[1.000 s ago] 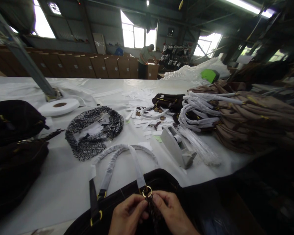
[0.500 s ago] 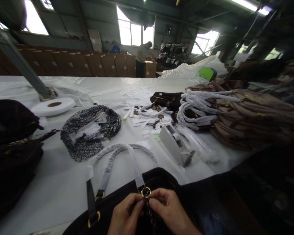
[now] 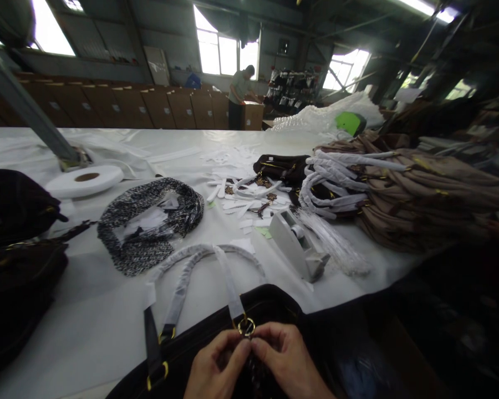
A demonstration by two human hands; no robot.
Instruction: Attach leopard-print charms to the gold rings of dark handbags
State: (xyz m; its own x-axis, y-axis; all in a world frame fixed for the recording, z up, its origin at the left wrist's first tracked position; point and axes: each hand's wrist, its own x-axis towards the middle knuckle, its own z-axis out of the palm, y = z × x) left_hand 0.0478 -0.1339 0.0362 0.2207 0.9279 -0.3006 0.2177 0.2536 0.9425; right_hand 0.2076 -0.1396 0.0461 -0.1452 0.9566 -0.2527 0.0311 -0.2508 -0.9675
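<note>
Both my hands pinch at a round gold ring (image 3: 246, 327) that hangs from the wrapped handle of a dark handbag (image 3: 274, 296). My left hand (image 3: 216, 363) is closed at the ring's lower left, thumb and forefinger together. From the other side my right hand (image 3: 289, 354) pinches at the ring's lower right. A dark braided strap or charm (image 3: 255, 368) hangs below the ring between the hands; its top is hidden by my fingertips. The bag's handles (image 3: 183, 282), wrapped in white paper, arch over the table beyond it.
A grey tape dispenser (image 3: 295, 246) stands at right, beside clear plastic fasteners (image 3: 336, 244). Brown bags (image 3: 432, 194) are piled behind. A speckled knit cloth (image 3: 120, 238), a white tape roll (image 3: 83, 182) and dark bags (image 3: 20, 266) lie at left. A person (image 3: 239, 94) stands far back by cartons (image 3: 158, 108).
My left thumb has moved up and right to the ring's base, and the fingertips of both hands are closer together. The view has shifted slightly.
</note>
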